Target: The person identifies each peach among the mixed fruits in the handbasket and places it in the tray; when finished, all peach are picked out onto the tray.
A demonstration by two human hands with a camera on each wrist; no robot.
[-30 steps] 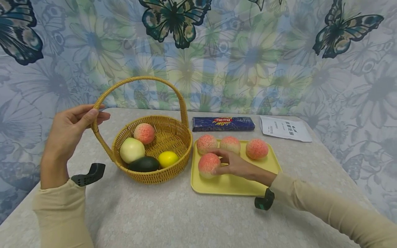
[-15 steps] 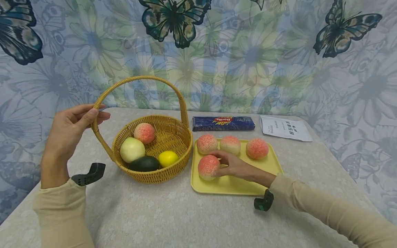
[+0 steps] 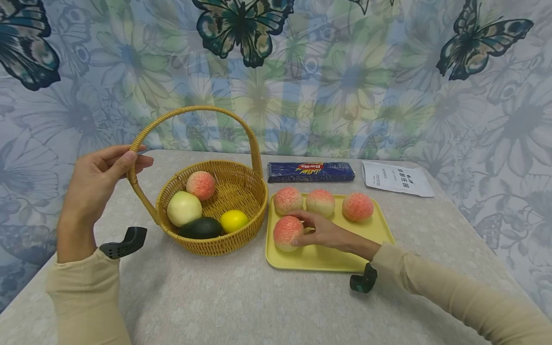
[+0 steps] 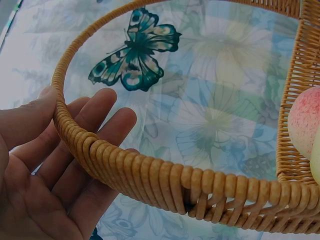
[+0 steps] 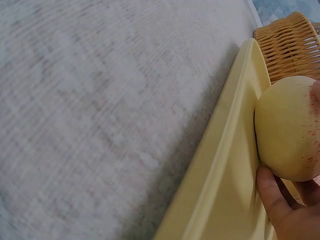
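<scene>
At the left, my left hand (image 3: 92,182) pinches the side of the wicker basket's handle (image 3: 194,109) between thumb and fingers. In the left wrist view the fingers lie behind the handle (image 4: 125,172). The basket (image 3: 215,247) holds a peach (image 3: 201,186), a pale green round fruit (image 3: 184,209), a dark green oval fruit (image 3: 200,228) and a lemon (image 3: 234,221). My right hand (image 3: 327,232) grips another peach (image 3: 286,235) from its right side, over the yellow tray's left front part. The right wrist view shows thumb and fingers around this peach (image 5: 287,130).
Along the back of the yellow tray (image 3: 319,263) sit three peaches (image 3: 287,200). Behind the tray lies a blue Barilla box (image 3: 310,172), with a white printed packet (image 3: 396,178) to its right. A flowered cloth with butterflies (image 3: 241,33) hangs behind the table.
My right hand and its peach have shifted slightly left, towards the basket, over the tray. The left hand and the basket have stayed put.
</scene>
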